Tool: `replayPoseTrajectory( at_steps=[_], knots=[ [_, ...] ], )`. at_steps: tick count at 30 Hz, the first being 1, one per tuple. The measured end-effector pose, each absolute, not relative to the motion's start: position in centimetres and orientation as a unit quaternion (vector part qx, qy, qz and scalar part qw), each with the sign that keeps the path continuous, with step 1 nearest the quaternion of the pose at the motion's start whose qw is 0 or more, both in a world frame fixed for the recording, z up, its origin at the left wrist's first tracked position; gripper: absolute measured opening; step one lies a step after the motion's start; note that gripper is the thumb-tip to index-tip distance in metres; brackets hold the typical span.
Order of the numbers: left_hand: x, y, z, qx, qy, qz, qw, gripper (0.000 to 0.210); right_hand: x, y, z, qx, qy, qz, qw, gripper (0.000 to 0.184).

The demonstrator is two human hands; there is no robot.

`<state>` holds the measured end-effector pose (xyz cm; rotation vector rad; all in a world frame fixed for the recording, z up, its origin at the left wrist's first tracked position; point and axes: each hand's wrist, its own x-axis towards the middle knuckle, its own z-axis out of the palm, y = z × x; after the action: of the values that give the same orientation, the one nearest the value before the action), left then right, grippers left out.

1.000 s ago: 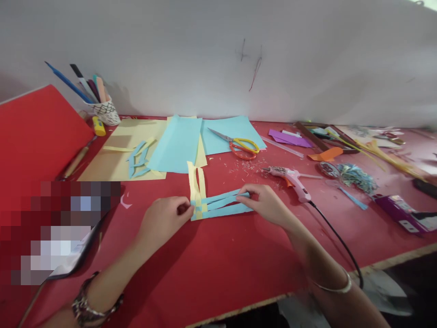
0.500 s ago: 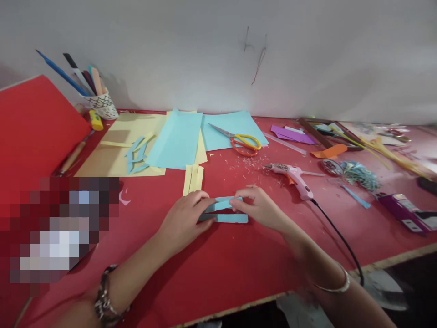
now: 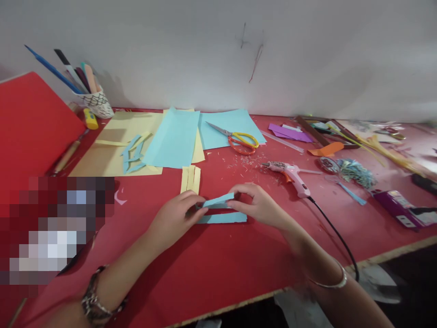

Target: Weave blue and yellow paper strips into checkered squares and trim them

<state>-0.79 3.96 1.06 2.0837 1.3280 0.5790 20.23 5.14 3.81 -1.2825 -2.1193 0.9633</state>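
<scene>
Between my hands a light-blue paper strip (image 3: 219, 199) is raised at a slant above the red table. My left hand (image 3: 175, 212) pinches its left end between thumb and fingers. At the other end, the fingertips of my right hand (image 3: 254, 202) are closed on the strip's edge. A second blue paper strip (image 3: 223, 218) lies flat on the table just below, its left end near my left thumb. Folded yellow paper strips (image 3: 190, 178) lie right behind my left hand.
Scissors (image 3: 241, 139) rest on blue sheets (image 3: 174, 136) at the back. To the right lies a pink glue gun (image 3: 290, 175) with its black cord running to the front edge. A pen cup (image 3: 99, 104) stands back left; a purple box (image 3: 398, 207) lies far right.
The upper blue strip has been lifted and tilted, its right end now higher and apart from the lower strip. My left hand has shifted slightly left. The view has moved a little.
</scene>
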Motion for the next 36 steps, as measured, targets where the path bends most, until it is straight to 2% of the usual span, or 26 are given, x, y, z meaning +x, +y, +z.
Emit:
replayPoseTrajectory(
  at_steps=[2,4,8,11,14,16,19,24,30,36],
  knots=[
    [-0.9,4.0,1.0,0.784,0.493,0.224,0.303,0.025,20.3,5.2,3.7,-0.472,-0.774,0.353,0.232,0.005],
    [-0.9,4.0,0.9,0.796,0.481,0.22,0.293,0.023,20.5,5.3,3.6,-0.476,-0.776,0.353,0.217,0.011],
    [-1.1,3.8,1.0,0.824,0.487,0.224,0.183,0.018,20.8,5.3,3.8,-0.498,-0.794,0.294,0.184,0.017],
    [-1.5,3.6,1.3,0.812,0.518,0.245,0.109,0.024,20.7,5.1,4.0,-0.515,-0.81,0.249,0.129,0.016],
    [-2.0,3.8,1.5,0.798,0.542,0.248,0.091,0.03,20.5,5.1,4.1,-0.509,-0.816,0.258,0.092,0.007],
    [-2.3,4.0,1.4,0.791,0.555,0.239,0.097,0.032,20.5,5.1,3.9,-0.514,-0.814,0.257,0.087,0.009],
    [-2.6,4.5,1.0,0.804,0.54,0.209,0.135,0.029,20.8,5.5,3.6,-0.525,-0.809,0.245,0.102,0.011],
    [-2.6,4.8,0.9,0.831,0.493,0.154,0.207,0.028,21.6,6.0,3.7,-0.539,-0.778,0.272,0.174,0.011],
    [-2.1,4.5,1.5,0.841,0.488,0.112,0.206,0.025,22.0,6.4,4.4,-0.53,-0.719,0.375,0.248,0.009],
    [-1.9,4.4,1.4,0.847,0.488,0.098,0.186,0.03,21.8,6.7,4.4,-0.508,-0.678,0.465,0.257,0.011]
  ],
)
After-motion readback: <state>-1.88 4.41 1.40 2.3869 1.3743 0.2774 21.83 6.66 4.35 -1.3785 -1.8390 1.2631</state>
